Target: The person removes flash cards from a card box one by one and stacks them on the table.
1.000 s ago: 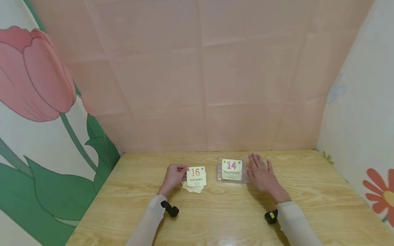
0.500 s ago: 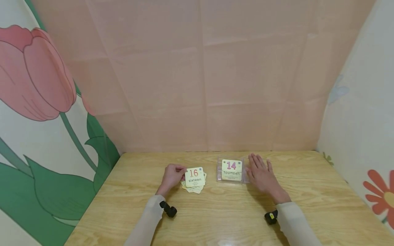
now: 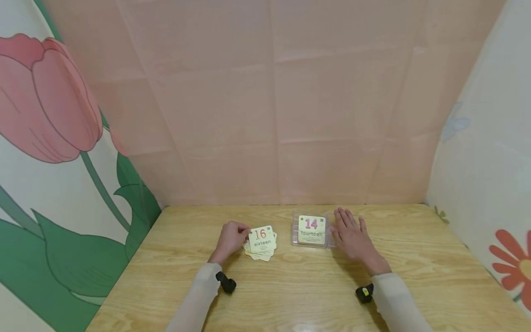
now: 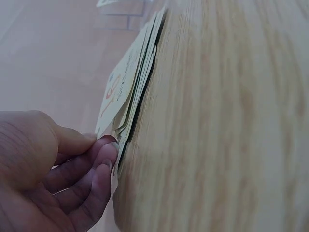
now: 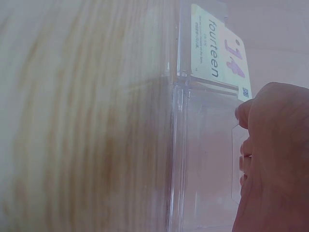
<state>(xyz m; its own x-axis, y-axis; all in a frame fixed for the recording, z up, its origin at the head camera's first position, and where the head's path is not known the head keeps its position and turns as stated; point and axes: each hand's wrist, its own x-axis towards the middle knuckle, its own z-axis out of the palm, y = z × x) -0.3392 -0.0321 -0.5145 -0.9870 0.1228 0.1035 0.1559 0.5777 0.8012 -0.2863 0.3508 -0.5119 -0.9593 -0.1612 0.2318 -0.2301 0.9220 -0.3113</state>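
Note:
My left hand [image 3: 229,240] pinches the corner of a number card reading 16 sixteen [image 3: 260,239] between thumb and fingers. That card lies over a loose, fanned pile of cards [image 3: 264,256]; in the left wrist view the pile's layered edges [image 4: 145,72] show close above the wood. To the right is a clear plastic box [image 3: 295,236] with a 14 fourteen card [image 3: 312,230] inside. My right hand [image 3: 352,237] rests over the box's right part with fingers extended. The right wrist view shows the transparent lid [image 5: 207,159] beside my fingers.
The wood-grain table [image 3: 298,290] runs back to a pink cloth backdrop [image 3: 274,115]. Painted side panels stand at both sides, a tulip [image 3: 66,101] on the left and a red flower [image 3: 514,258] on the right.
The left hand has drawn the 16 card slightly left and lowered it onto the pile, tilting it a little. The right hand and the box have stayed in place.

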